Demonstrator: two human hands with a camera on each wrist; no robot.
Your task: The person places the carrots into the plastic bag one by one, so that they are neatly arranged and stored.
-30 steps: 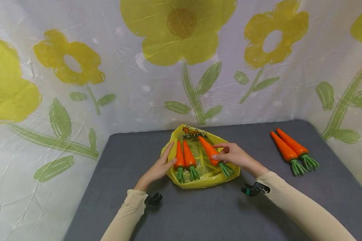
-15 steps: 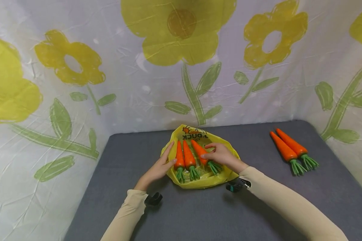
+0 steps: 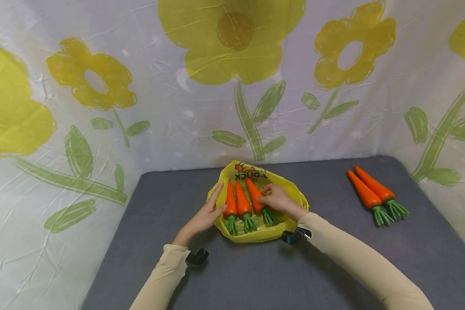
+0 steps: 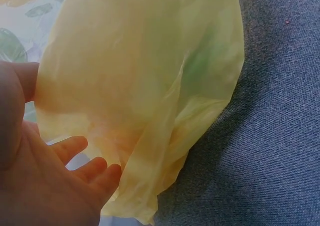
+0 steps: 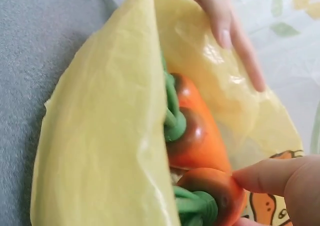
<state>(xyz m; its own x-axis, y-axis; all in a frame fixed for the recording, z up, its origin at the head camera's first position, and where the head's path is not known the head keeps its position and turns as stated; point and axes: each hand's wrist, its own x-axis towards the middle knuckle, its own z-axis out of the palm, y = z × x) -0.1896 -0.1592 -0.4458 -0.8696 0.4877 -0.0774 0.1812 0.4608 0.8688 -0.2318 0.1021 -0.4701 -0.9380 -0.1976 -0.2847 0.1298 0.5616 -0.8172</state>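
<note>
A yellow plastic bag (image 3: pixel 269 234) lies mouth-up on the grey table, with a duck print and lettering inside its far wall. Two orange toy carrots (image 3: pixel 243 203) with green tops lie side by side in it. My right hand (image 3: pixel 280 200) pinches a third carrot (image 3: pixel 254 193) just right of them, inside the bag; the right wrist view shows a fingertip against that carrot's (image 5: pixel 230 188) thick end. On the bag's left side my left hand (image 3: pixel 204 216) holds the rim, some fingers inside. In the left wrist view several other fingers (image 4: pixel 72 148) are outside the wall.
Two more toy carrots (image 3: pixel 376 189) lie together at the right rear of the grey table (image 3: pixel 170 206). A white sheet (image 3: pixel 170 146) with yellow flowers hangs behind and along the sides. Black wrist cameras (image 3: pixel 197 257) are strapped to both wrists.
My right hand has carried its carrot left and lowered it beside the other two in the bag. The left hand stays at the bag's rim.
</note>
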